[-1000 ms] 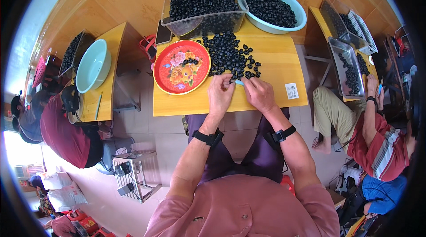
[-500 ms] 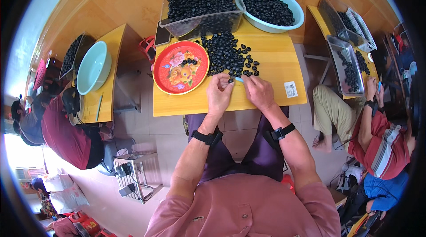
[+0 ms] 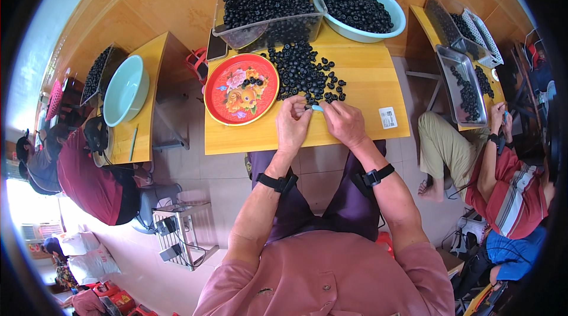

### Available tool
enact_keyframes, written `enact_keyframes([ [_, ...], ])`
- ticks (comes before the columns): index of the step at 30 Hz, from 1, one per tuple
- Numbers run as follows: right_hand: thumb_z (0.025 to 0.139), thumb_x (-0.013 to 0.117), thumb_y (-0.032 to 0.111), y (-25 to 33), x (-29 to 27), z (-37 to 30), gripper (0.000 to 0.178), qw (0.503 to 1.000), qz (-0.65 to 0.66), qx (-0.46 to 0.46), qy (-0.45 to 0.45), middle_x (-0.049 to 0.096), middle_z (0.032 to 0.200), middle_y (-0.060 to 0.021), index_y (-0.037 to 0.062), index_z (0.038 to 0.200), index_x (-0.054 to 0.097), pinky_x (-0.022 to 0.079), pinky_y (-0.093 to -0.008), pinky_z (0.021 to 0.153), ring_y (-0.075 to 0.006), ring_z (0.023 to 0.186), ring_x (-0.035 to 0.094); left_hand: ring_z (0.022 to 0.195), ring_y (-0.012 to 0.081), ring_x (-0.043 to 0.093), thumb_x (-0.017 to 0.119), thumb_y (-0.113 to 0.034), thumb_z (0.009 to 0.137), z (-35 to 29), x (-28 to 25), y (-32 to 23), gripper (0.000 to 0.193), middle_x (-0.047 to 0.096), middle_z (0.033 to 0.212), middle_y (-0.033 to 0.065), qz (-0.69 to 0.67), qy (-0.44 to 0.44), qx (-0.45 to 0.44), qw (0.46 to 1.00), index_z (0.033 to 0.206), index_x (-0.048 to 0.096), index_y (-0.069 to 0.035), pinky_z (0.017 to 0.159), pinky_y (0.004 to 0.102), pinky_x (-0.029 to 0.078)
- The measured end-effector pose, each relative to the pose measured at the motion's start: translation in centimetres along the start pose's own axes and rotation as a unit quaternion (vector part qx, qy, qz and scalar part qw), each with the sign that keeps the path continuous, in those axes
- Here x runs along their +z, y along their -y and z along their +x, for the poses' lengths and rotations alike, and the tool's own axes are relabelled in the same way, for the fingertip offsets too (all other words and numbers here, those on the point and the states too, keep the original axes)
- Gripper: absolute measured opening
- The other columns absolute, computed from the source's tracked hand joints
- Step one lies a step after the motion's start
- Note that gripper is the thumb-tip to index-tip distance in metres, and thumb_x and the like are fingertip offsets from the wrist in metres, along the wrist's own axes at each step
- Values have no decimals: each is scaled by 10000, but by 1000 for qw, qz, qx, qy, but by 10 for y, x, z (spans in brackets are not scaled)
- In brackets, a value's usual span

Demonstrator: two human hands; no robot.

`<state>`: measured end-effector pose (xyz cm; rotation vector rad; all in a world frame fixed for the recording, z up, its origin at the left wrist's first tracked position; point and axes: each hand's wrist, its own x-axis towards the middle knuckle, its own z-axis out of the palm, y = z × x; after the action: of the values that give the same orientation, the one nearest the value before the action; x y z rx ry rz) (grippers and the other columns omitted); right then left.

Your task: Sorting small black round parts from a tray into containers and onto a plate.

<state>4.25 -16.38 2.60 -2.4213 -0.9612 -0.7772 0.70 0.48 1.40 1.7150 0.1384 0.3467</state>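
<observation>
On the yellow table [image 3: 367, 123] at 12 o'clock from me, left to right: red floral plate [image 3: 241, 88] at 11 o'clock, a few dark berries on it. My left hand [image 3: 293, 122] sits just beside its right rim, fingers pinched on 1 dark berry [image 3: 308, 102], partly hidden. Small light-blue tool [image 3: 318, 108] lies between both hands. My right hand [image 3: 346, 123] at 1 o'clock, fingers clenched on that tool. Loose berry pile [image 3: 305, 70] just beyond the fingertips, clear tub [image 3: 266, 5] and teal bowl [image 3: 362, 11] behind.

Matt wood table [image 3: 367, 88], glossy red plastic plate [image 3: 222, 94], clear plastic tub [image 3: 236, 35].
</observation>
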Motion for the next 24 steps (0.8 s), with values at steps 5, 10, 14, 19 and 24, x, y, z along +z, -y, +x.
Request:
enact_keyframes([
  [5, 856, 674, 73, 0, 2, 2, 191, 1000, 7, 4, 4, 577, 730, -40, 65, 1040, 726, 530, -347, 559, -202, 652, 646, 818, 102, 661, 747, 46, 881, 1, -1, 6, 354, 677, 936, 43, -28, 2, -2, 1000, 1191, 588, -15, 734, 248, 538],
  [10, 887, 658, 74, -3, 2, 3, 161, 999, -8, 32, 1, 603, 749, -49, 59, 1036, 716, 540, -368, 573, -224, 667, 660, 812, 93, 649, 756, 28, 893, 0, -1, 3, 290, 666, 943, 25, -62, -4, -14, 998, 1146, 620, -12, 740, 240, 530],
  [14, 891, 654, 75, 0, 0, 2, 151, 999, -4, 47, -16, 602, 745, -53, 59, 1030, 710, 542, -370, 574, -234, 666, 659, 798, 130, 672, 771, 31, 856, 1, -16, 4, 175, 656, 880, 52, 16, -78, 84, 993, 1011, 709, -21, 716, 270, 540],
  [19, 910, 646, 82, -2, 0, -1, 117, 998, -11, 53, -19, 597, 736, -62, 54, 1014, 690, 534, -382, 567, -245, 665, 658, 768, 205, 662, 785, 6, 827, 37, -66, -17, 181, 668, 890, 87, 184, -157, 153, 958, 991, 724, -36, 702, 328, 536],
  [24, 919, 640, 90, -2, 2, 3, 104, 998, 8, 62, -33, 600, 740, -64, 54, 1004, 687, 530, -389, 571, -248, 675, 659, 882, 319, 661, 748, -14, 851, 60, -92, -19, 178, 670, 967, 152, 296, -116, 174, 932, 1024, 714, -38, 814, 407, 533],
])
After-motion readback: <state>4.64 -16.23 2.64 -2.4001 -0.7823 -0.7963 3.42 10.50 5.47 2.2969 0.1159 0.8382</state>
